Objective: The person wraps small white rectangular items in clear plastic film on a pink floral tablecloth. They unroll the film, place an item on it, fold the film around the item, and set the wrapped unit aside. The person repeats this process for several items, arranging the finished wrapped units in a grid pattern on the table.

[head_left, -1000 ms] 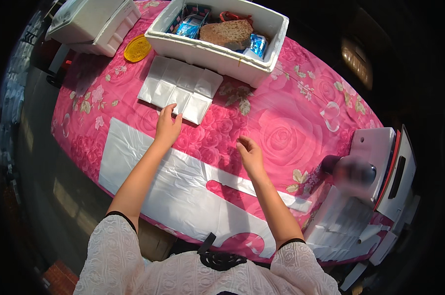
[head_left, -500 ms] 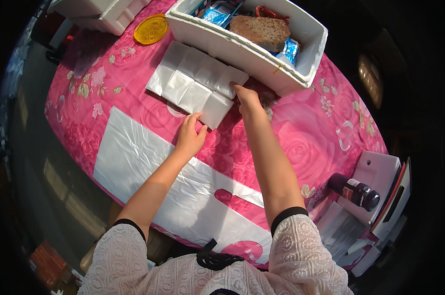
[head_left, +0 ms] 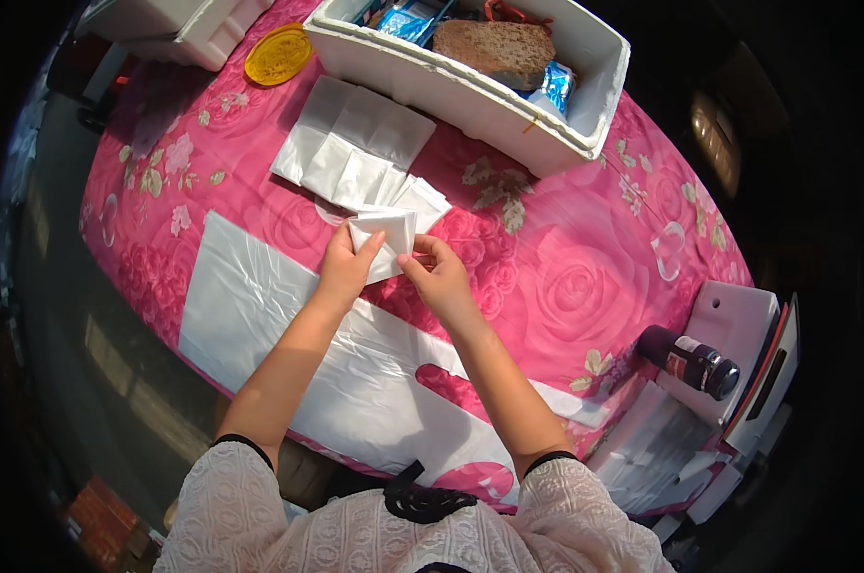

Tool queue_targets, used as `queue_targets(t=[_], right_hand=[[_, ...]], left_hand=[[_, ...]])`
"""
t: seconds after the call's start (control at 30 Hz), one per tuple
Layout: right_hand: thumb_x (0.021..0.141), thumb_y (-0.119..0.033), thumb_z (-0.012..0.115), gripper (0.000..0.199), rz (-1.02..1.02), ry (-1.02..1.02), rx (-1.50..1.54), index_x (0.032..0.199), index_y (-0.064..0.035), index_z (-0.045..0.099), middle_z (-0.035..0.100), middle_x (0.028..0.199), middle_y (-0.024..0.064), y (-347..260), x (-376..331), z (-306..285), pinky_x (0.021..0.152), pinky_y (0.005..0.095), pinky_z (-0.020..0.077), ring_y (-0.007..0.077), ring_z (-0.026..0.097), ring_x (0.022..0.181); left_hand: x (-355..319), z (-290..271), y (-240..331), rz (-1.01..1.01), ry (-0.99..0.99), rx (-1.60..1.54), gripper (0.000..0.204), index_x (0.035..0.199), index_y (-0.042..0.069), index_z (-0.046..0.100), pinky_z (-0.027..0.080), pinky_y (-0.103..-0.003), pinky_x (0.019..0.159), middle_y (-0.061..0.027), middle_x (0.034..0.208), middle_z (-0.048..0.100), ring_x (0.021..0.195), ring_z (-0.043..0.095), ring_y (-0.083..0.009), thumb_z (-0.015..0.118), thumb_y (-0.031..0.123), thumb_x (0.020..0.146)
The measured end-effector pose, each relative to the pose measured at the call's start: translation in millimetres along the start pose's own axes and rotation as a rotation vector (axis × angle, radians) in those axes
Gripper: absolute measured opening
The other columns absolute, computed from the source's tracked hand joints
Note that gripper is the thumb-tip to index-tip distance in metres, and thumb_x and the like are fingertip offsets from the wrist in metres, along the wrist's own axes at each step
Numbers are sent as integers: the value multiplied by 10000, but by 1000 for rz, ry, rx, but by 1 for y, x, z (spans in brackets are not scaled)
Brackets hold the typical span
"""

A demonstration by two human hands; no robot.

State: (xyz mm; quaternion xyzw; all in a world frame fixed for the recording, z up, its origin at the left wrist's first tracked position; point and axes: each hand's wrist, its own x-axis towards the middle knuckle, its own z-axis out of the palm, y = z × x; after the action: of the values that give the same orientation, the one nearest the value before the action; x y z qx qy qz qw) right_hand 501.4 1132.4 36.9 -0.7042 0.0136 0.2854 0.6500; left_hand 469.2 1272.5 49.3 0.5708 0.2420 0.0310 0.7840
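Note:
A small folded white plastic bag (head_left: 386, 239) is pinched between my two hands. My left hand (head_left: 346, 263) grips its left side with the thumb on top. At its right edge, the fingers and thumb of my right hand (head_left: 438, 274) close on it. Just beyond lie more folded white plastic bags (head_left: 341, 143), laid in overlapping rows on the pink flowered tablecloth (head_left: 565, 277). Nearer to me, a large flat white plastic bag (head_left: 260, 296) with a cut-out handle hole is spread beneath my forearms.
A white foam box (head_left: 470, 100) at the back holds a brick (head_left: 494, 50) and blue packets (head_left: 554, 88). A yellow round lid (head_left: 279, 54) lies left of it. At the right edge are a dark bottle (head_left: 690, 361) and a pale pink plastic container (head_left: 737, 315).
My right hand has come back toward me from the far right end of the bag rows. Both hands now hold one folded bag, and the bags at the right end are shifted and fanned out.

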Motion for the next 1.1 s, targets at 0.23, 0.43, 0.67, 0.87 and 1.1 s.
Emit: queue_targets(t=[0.23, 0.43, 0.67, 0.87, 1.1], right_hand=[[796, -140, 578, 471, 169, 376, 153, 1163, 86, 386, 531, 1009, 120, 18, 28, 13, 754, 249, 425, 146, 519, 863], [799, -147, 589, 276, 208, 228, 413, 988, 48, 538, 584, 902, 87, -2, 62, 15, 719, 249, 419, 143, 543, 817], [832, -169, 557, 214, 15, 151, 208, 962, 2, 563, 591, 871, 59, -5, 28, -7, 655, 251, 436, 115, 539, 748], [887, -260, 481, 324, 254, -171, 417, 1115, -29, 480, 555, 1026, 39, -2, -89, -72, 844, 274, 384, 113, 499, 941], [897, -232, 466, 290, 297, 39, 604, 1123, -50, 459, 555, 966, 9, 46, -210, -118, 742, 241, 434, 74, 527, 836]], left_hand=[[-2, -42, -35, -175, 81, -111, 286, 1083, 6, 475, 420, -239, 756, -46, 982, 558, 871, 526, -102, 547, 140, 840], [0, -41, -38, -223, 47, -73, 290, 1094, 6, 472, 424, -243, 752, -45, 982, 559, 864, 529, -98, 543, 132, 842], [-17, -40, -18, -259, -37, -90, 320, 1110, 16, 462, 436, -253, 762, -54, 1003, 553, 875, 539, -115, 540, 160, 835], [-77, -5, -13, -517, -208, -190, 428, 1177, 22, 408, 357, -314, 915, -73, 1111, 503, 1052, 466, -162, 547, 191, 810], [-164, 81, -46, -786, -399, -167, 440, 1185, 33, 399, 358, -325, 922, -78, 1105, 510, 1043, 476, -177, 535, 187, 796]])
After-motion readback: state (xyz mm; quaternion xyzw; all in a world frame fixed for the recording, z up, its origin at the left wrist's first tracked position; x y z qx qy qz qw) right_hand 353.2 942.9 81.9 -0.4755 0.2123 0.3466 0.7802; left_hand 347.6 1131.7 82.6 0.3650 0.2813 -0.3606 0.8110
